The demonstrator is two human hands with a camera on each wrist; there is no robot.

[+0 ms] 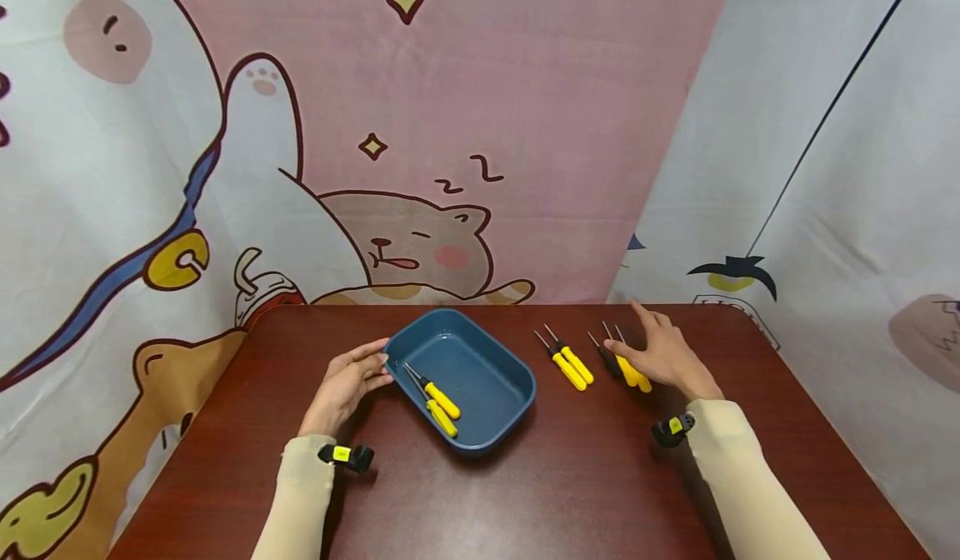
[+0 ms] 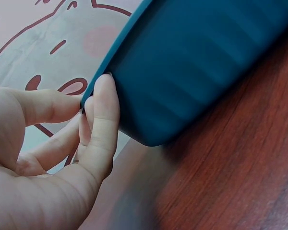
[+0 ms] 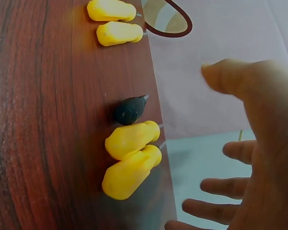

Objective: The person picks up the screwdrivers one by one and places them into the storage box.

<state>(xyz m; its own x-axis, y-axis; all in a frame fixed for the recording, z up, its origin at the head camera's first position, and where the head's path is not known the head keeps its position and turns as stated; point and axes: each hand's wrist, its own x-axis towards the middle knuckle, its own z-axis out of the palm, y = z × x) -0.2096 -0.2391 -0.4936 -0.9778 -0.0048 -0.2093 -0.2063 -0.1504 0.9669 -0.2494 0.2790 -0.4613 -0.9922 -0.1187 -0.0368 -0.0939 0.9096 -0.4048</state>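
Wood surface (image 1: 555, 493), cartoon cloth (image 1: 555, 110) behind. Left grip (image 1: 345, 387) pinches the blue bin (image 1: 489, 385) at its rim, two screwdrivers (image 1: 442, 401) inside. Right grip (image 1: 666, 356) is splayed, holding nothing, by the black-and-yellow trio (image 3: 133, 140). Looks like mid-loading; next I'd want one pinched cleanly off its neighbours.

A reddish-brown wood-grained table (image 1: 517, 510) spans the lower frame. At centre sits a blue tray (image 1: 487, 389); right of it lie two yellow-handled screwdrivers (image 1: 568, 372), then a black-handled screwdriver (image 1: 611, 363) beside two more yellow ones (image 1: 643, 383).
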